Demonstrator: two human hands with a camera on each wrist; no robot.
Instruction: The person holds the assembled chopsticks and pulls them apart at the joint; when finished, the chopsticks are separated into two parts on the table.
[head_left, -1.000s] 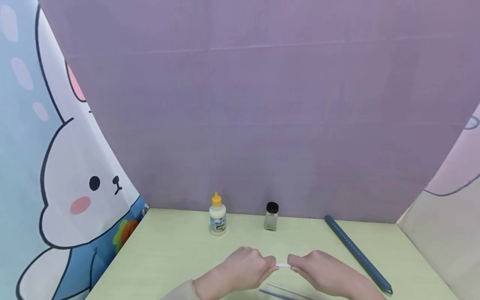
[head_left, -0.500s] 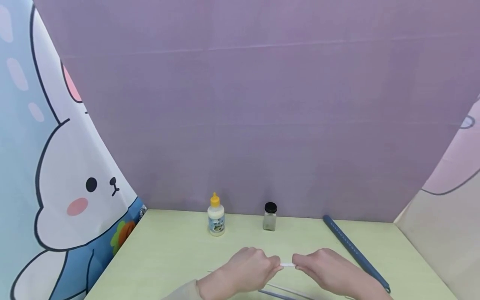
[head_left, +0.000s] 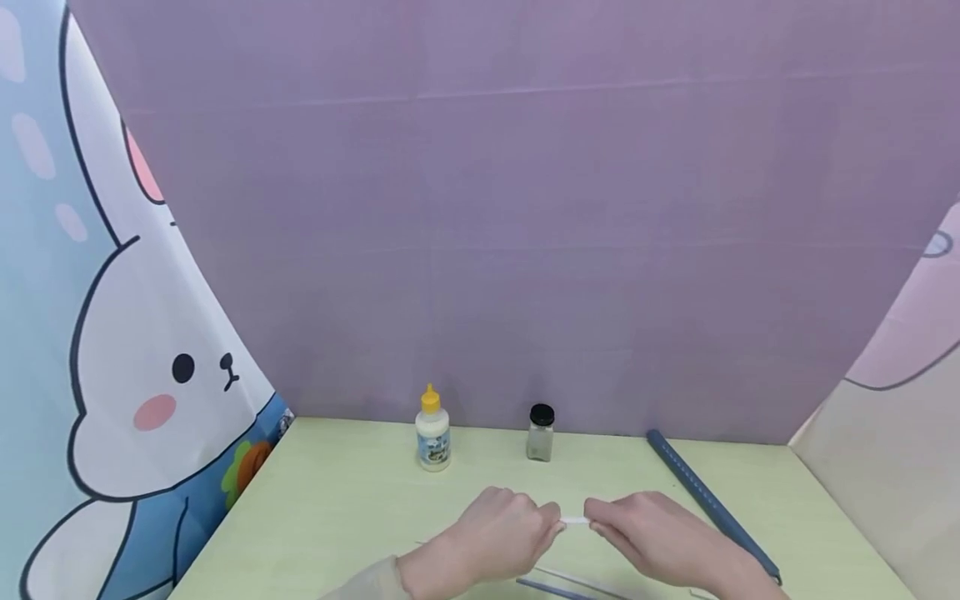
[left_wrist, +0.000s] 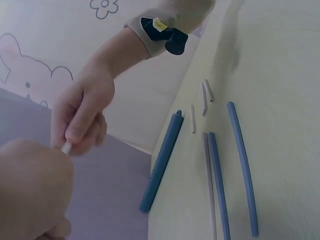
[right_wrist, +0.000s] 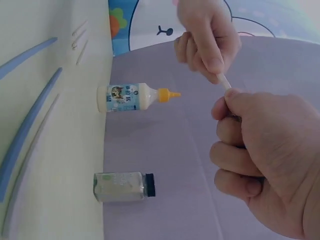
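Observation:
A short length of thin white stick [head_left: 574, 520] shows between my two hands; the rest of it is hidden in the fingers. My left hand [head_left: 502, 533] pinches one end between thumb and curled fingers, and my right hand [head_left: 656, 533] pinches the other end the same way. In the right wrist view the white stick [right_wrist: 224, 81] runs from fingertips to fingertips, held up off the table. Below the hands lie two blue sticks [left_wrist: 243, 167] and a long thin pale stick [left_wrist: 209, 182], side by side on the tabletop.
A glue bottle [head_left: 433, 437] with a yellow nozzle and a small black-lidded glass jar [head_left: 540, 437] stand at the back of the pale green table [head_left: 337, 500]. A long dark blue bar [head_left: 712, 504] lies to the right. Several short white pieces [left_wrist: 204, 97] lie near the front.
Both hands have risen slightly together, still gripping the white stick at both ends. The view has shifted a little. The bottle, jar and blue bar stay in place.

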